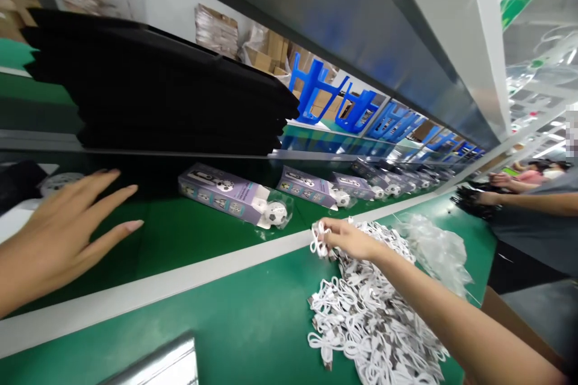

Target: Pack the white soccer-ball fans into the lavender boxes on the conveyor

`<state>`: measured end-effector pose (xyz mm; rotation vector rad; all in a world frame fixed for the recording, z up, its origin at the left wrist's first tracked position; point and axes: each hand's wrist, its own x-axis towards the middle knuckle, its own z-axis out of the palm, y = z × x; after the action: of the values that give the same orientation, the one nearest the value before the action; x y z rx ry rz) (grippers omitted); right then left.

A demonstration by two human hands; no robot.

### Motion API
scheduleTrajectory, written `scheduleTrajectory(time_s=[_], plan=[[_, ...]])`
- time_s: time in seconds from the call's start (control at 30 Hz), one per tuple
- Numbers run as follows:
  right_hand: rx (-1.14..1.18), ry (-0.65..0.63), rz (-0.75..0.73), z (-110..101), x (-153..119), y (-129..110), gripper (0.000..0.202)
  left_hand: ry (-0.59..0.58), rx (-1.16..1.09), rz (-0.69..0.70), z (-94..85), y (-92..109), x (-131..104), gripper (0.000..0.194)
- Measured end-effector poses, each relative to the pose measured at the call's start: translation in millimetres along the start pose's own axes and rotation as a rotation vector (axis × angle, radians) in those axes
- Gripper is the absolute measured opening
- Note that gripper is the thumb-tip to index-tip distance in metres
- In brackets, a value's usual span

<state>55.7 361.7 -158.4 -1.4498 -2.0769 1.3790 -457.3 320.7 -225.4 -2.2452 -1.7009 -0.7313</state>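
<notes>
Head view, looking down along a green bench (235,325) with a pale rail (189,280) running its length. Right hand (347,239) pinched shut on one coiled white cable (320,239), lifted at the rail-side top of the cable heap (374,319). Left hand (67,234) open, fingers spread flat, empty, hovering over the belt (180,234) beyond the rail. Nearest box (226,195) with a small ball at its end lying on that belt, just past the rail, between the two hands. More boxes (311,187) lined further down the belt. Black stack (158,96) above the belt, behind the left hand. Clear bag (433,246) beside the heap, away from the rail. Another person's arm (528,201) far down the line.

Likely step: cable picked, box yet to be taken. Next move probably needs crossing the rail toward the nearest box; open belt around it, low shelf edge overhead.
</notes>
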Motion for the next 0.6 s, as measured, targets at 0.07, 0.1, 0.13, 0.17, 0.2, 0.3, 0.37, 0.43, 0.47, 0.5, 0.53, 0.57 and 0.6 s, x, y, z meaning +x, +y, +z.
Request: scheduleTrajectory(time_s=[0.07, 0.1, 0.13, 0.17, 0.2, 0.3, 0.37, 0.43, 0.47, 0.5, 0.53, 0.57, 0.6], plan=[[0.219, 0.065, 0.030, -3, 30, -6, 0.026, 0.017, 0.012, 0.046, -2.9, 3, 1, 0.055], [0.244, 0.109, 0.037, -6, 46, -10, 0.027, 0.021, 0.018, 0.057, -4.6, 4, 1, 0.055], [0.221, 0.139, 0.036, -8, 62, -15, 0.026, 0.019, 0.023, 0.061, -6.5, 5, 1, 0.054], [0.168, 0.151, 0.034, -11, 78, -21, 0.026, 0.015, 0.028, 0.062, -8.3, 6, 1, 0.054], [0.103, 0.139, 0.032, -13, 93, -27, 0.027, 0.010, 0.035, 0.061, -10.0, 7, 1, 0.053], [-0.106, 0.028, 0.036, -17, 127, -41, 0.031, -0.007, 0.054, 0.053, -13.1, 7, 1, 0.052], [-0.241, -0.003, 0.045, -18, 140, -47, 0.031, -0.010, 0.062, 0.057, -13.2, 7, 0, 0.052], [-0.356, 0.022, 0.037, -19, 144, -50, 0.027, -0.010, 0.066, 0.067, -12.4, 7, -1, 0.052], [-0.400, 0.046, 0.032, -21, 144, -52, 0.025, -0.008, 0.069, 0.076, -12.1, 7, -1, 0.052], [-0.430, 0.071, 0.022, -24, 142, -53, 0.023, -0.006, 0.071, 0.087, -12.2, 7, 0, 0.053], [-0.442, 0.100, 0.009, -27, 138, -56, 0.022, -0.002, 0.073, 0.097, -13.2, 7, 1, 0.052], [-0.431, 0.134, -0.003, -31, 133, -58, 0.021, 0.007, 0.076, 0.101, -15.3, 6, 2, 0.052], [-0.391, 0.171, -0.012, -34, 127, -61, 0.020, 0.018, 0.077, 0.097, -18.9, 5, 4, 0.051]])
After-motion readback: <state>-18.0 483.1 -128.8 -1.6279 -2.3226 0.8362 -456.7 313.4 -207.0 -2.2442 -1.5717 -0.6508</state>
